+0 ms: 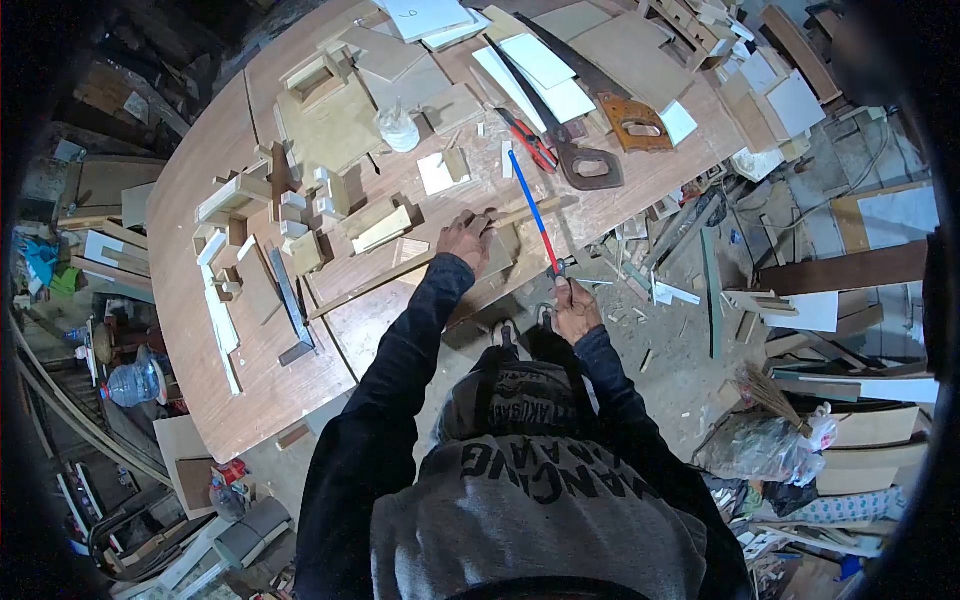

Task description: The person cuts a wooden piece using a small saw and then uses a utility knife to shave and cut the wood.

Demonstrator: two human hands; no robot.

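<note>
Saw [533,212] in right hand [575,308] crosses wood strip [506,216] beside left hand [465,240].

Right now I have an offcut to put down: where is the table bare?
Bare wood lies at the table's near corner, between the steel square and the edge, and along the far-left rim beyond the wood blocks. Crowded: the far end with handsaws, and around the left hand and the right hand gripping the hacksaw.
</note>
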